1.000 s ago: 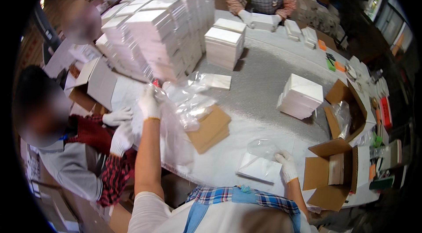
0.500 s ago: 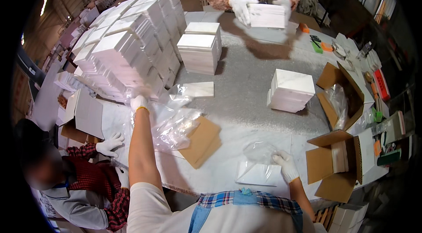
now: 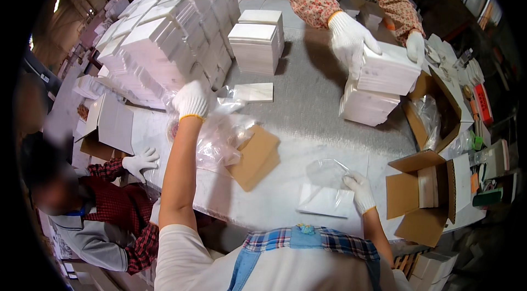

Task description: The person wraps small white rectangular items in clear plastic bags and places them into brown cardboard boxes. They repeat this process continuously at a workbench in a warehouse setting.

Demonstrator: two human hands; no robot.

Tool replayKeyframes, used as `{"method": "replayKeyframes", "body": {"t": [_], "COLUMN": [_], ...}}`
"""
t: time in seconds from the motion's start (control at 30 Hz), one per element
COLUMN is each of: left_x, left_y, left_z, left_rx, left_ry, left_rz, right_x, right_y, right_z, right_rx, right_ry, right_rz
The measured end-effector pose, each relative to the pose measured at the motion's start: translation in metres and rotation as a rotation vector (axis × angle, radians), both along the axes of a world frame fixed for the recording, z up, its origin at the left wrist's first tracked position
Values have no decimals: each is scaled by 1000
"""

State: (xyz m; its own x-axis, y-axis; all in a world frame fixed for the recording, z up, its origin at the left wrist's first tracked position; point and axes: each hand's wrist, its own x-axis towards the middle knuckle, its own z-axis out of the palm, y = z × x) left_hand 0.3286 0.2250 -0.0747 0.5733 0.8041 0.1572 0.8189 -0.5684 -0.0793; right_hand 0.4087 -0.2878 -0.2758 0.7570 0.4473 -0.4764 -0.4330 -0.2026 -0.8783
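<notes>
The white tile (image 3: 326, 200) lies on the tabletop (image 3: 263, 200) just left of my right hand (image 3: 359, 191), which pinches the clear bag (image 3: 332, 169) partly covering it. My left hand (image 3: 192, 100) is beside crumpled plastic (image 3: 219, 143), its fingers hidden, so I cannot tell its grip; cardboard sheets (image 3: 253, 160) lie between my hands.

On the grey-and-white counter (image 3: 324, 126), reckoned from its middle: tall white stone-tile stacks (image 3: 164, 44) at ten o'clock; paired square white tile blocks (image 3: 253, 49) at eleven, one flat white tile (image 3: 255, 93) at their six; a square white tile pile (image 3: 369, 105) at two; an open brown cardboard box (image 3: 453, 105) at three; an open brown cardboard carton (image 3: 401, 197), white tiles (image 3: 428, 186) inside, at four; a flat white slab (image 3: 324, 202) near six, overlapped by a clear plastic bag (image 3: 326, 171); flat brown cardboard sheets (image 3: 255, 158) at eight.
</notes>
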Motion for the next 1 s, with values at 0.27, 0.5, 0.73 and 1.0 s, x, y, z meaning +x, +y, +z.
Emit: {"method": "replayKeyframes", "body": {"t": [0.27, 0.5, 0.73, 1.0], "left_x": [83, 133, 108, 121], "left_y": [-26, -55, 6, 28], "left_z": [-102, -169, -173, -156], "left_rx": [102, -219, -202, -236], "left_ry": [-160, 114, 95, 292], "left_rz": [-815, -368, -66, -493], "right_x": [4, -3, 1, 9], "right_y": [7, 9, 10, 10], "right_z": [-6, 17, 12, 11], "right_rx": [26, 6, -75, -96], "right_ry": [-22, -14, -177, -91], "right_rz": [18, -7, 93, 126]}}
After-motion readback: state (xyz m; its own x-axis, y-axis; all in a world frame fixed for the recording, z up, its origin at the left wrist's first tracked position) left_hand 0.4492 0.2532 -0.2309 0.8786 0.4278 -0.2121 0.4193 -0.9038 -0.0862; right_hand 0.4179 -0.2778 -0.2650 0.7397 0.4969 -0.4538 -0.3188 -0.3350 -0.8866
